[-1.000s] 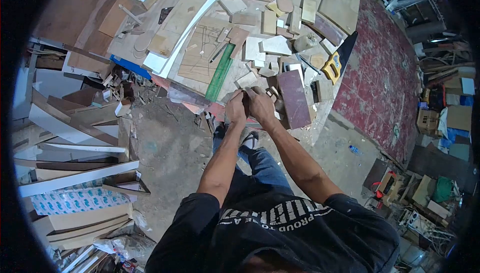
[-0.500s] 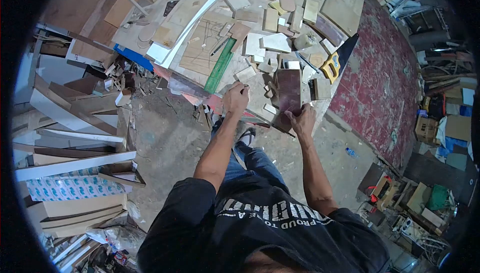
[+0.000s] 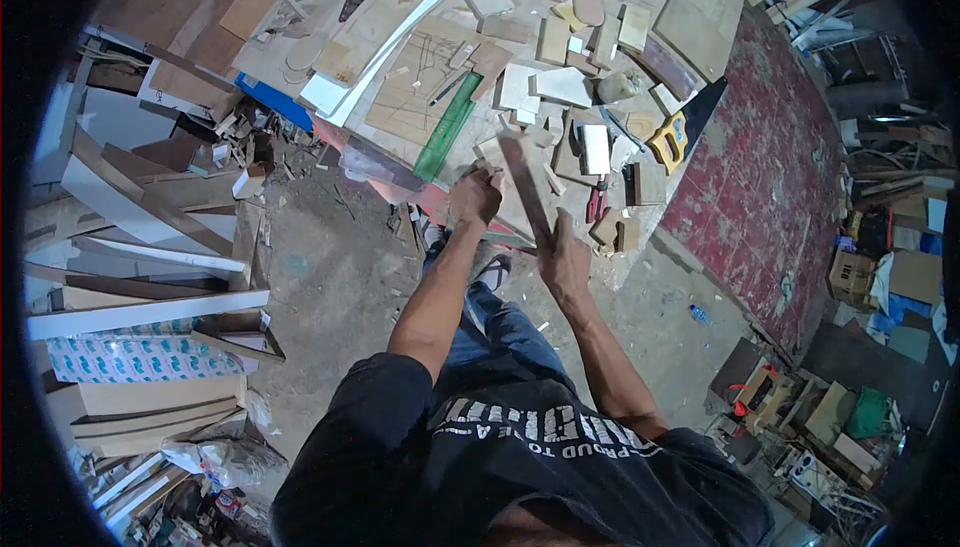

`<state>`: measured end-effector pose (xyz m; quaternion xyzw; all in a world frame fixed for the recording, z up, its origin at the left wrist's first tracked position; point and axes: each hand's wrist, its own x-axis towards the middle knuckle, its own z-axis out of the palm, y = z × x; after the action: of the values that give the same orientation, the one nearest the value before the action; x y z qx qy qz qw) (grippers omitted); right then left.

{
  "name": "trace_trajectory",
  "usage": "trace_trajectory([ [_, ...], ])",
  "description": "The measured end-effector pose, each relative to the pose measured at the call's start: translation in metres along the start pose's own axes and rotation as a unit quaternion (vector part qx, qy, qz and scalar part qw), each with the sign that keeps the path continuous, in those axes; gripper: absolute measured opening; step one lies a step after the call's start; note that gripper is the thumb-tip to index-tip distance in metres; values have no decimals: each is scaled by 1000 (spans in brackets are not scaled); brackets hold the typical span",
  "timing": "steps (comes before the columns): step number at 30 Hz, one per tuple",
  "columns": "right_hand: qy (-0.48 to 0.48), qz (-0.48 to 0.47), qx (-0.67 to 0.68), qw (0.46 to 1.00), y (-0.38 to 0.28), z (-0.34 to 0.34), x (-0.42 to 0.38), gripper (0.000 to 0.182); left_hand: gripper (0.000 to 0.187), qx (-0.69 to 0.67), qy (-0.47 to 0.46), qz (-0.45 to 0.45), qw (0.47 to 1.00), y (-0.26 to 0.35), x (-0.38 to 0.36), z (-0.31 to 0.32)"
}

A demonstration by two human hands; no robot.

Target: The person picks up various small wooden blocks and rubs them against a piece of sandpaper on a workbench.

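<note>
My right hand (image 3: 566, 255) grips the lower end of a reddish-brown wooden board (image 3: 525, 182), which stands tilted up with its narrow side towards me. To its left, my left hand (image 3: 475, 195) is closed at the bench edge; what its fingers pinch, if anything, is too small to make out. Beyond the left hand lies a green ruler (image 3: 448, 129) with a pencil (image 3: 448, 89) beside it. Right of the board, a red-and-black hand tool (image 3: 597, 199) lies below a white-topped block (image 3: 595, 149).
Many wood offcuts cover the workbench (image 3: 405, 112). A handsaw with a yellow handle (image 3: 668, 143) lies at its right edge. A long curved white strip (image 3: 400, 29) crosses the bench. Stacked boards (image 3: 150, 315) stand on the left, and a worn red panel (image 3: 765, 177) lies on the right.
My right hand has lifted the brown board and brought it left, turning its narrow side to me. The red-and-black tool and blocks beneath have come into view. My left hand stays nearly in place.
</note>
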<state>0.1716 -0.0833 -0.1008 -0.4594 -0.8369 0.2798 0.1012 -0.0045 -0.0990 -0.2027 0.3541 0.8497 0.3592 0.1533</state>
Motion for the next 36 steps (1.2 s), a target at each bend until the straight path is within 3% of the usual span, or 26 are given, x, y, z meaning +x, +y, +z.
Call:
trace_trajectory([
  [2,18,16,22,999,-1,0,-9,33,19,18,-32,-8,999,2,-2,-2],
  [4,-38,-11,-47,998,14,7,1,35,21,-27,-12,-10,1000,-3,-1,5],
  [6,-18,-23,-35,999,15,7,3,32,25,-43,-70,-61,995,-4,1,3],
  [7,13,-26,-17,999,6,1,2,31,22,9,-25,-6,1000,-8,2,8],
  [10,64,-35,-2,997,11,8,-7,32,22,35,-59,-20,997,-5,2,6],
  [12,-49,-2,-64,997,18,12,-2,38,22,-21,-39,-29,999,-4,-3,3],
  [14,-24,3,-47,999,7,5,3,36,22,-11,-5,10,1000,-15,2,14],
  [15,22,-35,-25,999,6,4,-5,35,19,110,-58,-60,990,-10,2,13],
  [16,76,-75,-2,994,4,4,-8,35,19,112,-61,-60,990,-6,-3,8],
  [18,42,-57,-12,997,10,10,-8,35,20,-51,-30,-91,994,4,-2,-2],
  [19,-4,-17,-34,999,14,15,-9,36,20,15,-88,-59,994,8,0,-9],
  [22,-65,44,-47,996,15,18,-14,33,24,38,-55,-24,997,9,0,-13],
  [23,-80,31,-52,995,15,18,-12,31,21,43,-56,-58,996,11,-1,-12],
  [27,-51,-10,-47,998,19,24,-4,31,19,-46,-87,-44,994,-11,-1,2],
  [29,-32,-20,-39,999,21,28,-7,35,17,122,-124,-83,981,-12,-5,5],
  [32,-50,13,-44,998,20,23,-8,32,17,153,-132,-67,977,-20,-1,18],
  [33,-25,-7,-21,999,18,19,-5,35,17,152,-133,-68,977,-16,-4,16],
  [35,18,-15,0,1000,7,7,0,44,18,-27,-16,-15,999,-2,-9,6],
  [36,19,-14,0,1000,2,3,1,44,18,-27,-17,-15,999,-5,-7,10],
])
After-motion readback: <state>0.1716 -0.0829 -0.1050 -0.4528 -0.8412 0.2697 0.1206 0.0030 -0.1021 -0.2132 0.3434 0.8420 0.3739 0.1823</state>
